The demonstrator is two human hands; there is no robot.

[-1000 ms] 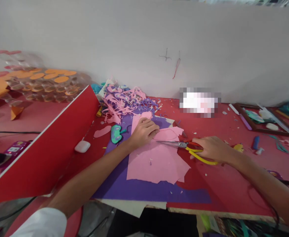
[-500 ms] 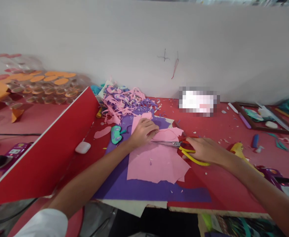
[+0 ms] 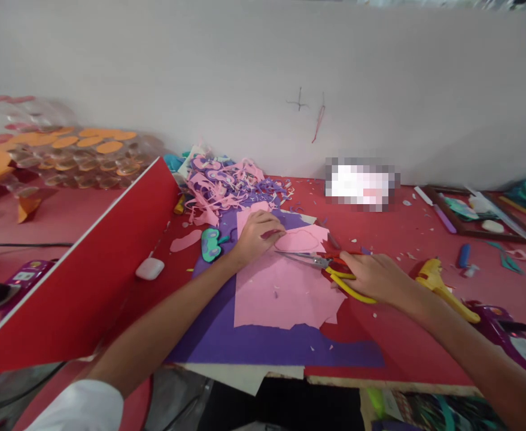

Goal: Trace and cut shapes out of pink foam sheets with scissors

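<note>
My left hand is closed on the far edge of a pink paper sheet, which lies on a purple sheet. A curved outline is drawn on the pink paper near my fingers. My right hand grips yellow-and-red-handled scissors. Their blades are parted and point left into the pink sheet, close to my left hand.
A pile of pink and purple paper scraps lies behind the sheets. A red board leans at the left with a small white case beside it. A yellow glue gun, pens and a frame sit at the right. The table edge is near.
My right hand has slid left with the scissors and the blades have moved into the pink sheet. My left hand shifted slightly back on the paper. A yellow glue gun has come into view.
</note>
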